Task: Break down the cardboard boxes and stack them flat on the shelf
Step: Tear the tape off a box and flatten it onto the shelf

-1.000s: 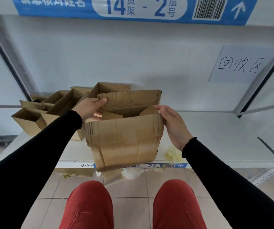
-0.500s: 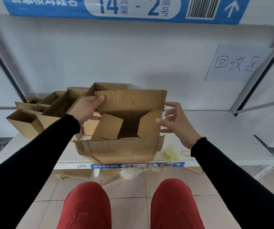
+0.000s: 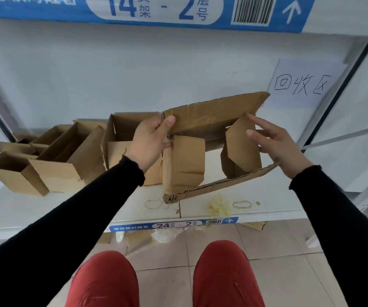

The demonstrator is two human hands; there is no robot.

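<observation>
Since half a second earlier, the cardboard box [image 3: 209, 129] had gone from a squat open tube with its near flap drooping over the shelf edge to a skewed, half-collapsed shell lifted off the board, its far panel swung up toward 1 o'clock. Nearest the viewer, the front wall ran as a thin corrugated edge from 6 o'clock up toward 3. Behind it two inner flaps hung loose. The left hand [image 3: 150, 141] pinched the far panel's left corner, thumb on the inner face. The right hand [image 3: 276, 140] was spread wide, gripping nothing, fingertips at the right flap; earlier it hovered just off that side. To finish the step well, I judged the right hand should press that side inward along its creases while the left held the corner, so the walls fold flat instead of tearing. Beyond, at 9 to 10 o'clock on the shelf [image 3: 245, 211], the other boxes [image 3: 52, 156] stood upright, unbroken.
</observation>
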